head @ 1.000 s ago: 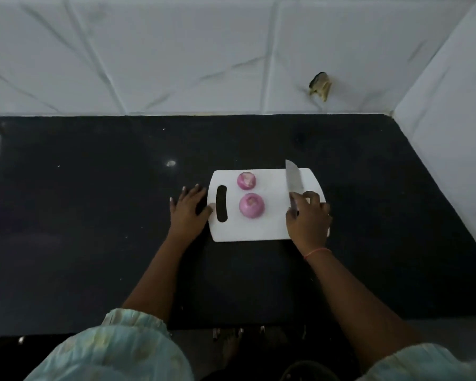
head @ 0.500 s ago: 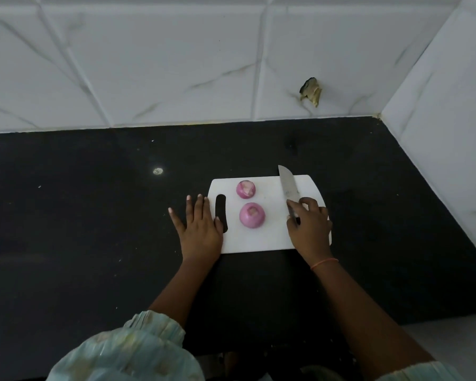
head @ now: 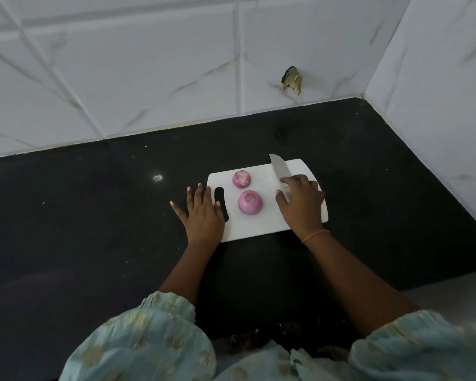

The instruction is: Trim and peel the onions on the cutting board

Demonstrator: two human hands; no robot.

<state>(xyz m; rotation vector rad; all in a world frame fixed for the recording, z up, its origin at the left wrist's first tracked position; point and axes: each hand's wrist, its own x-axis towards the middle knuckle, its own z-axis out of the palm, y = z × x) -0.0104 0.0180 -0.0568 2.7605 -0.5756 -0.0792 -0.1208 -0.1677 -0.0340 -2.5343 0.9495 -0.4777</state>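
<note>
My right hand (head: 301, 204) grips the steel knife (head: 279, 169), blade pointing away along the white plastic cutting board (head: 261, 224); two pink onions (head: 250, 202) sit just left of it. My left hand (head: 202, 215) lies flat, fingers spread, nearer them.

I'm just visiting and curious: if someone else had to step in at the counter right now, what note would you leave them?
Left hand: flat, fingers straight, resting on the handle end of the cutting board.
Right hand: on the knife, which lies on the board's right side, blade pointing away.
Both onions sit on the board: far onion, near onion, apart from each other.
Done: each onion's top looks pale, possibly trimmed; cannot tell for sure.
Left: purple skin is on both, so peeling remains, plus any trimming.
</note>
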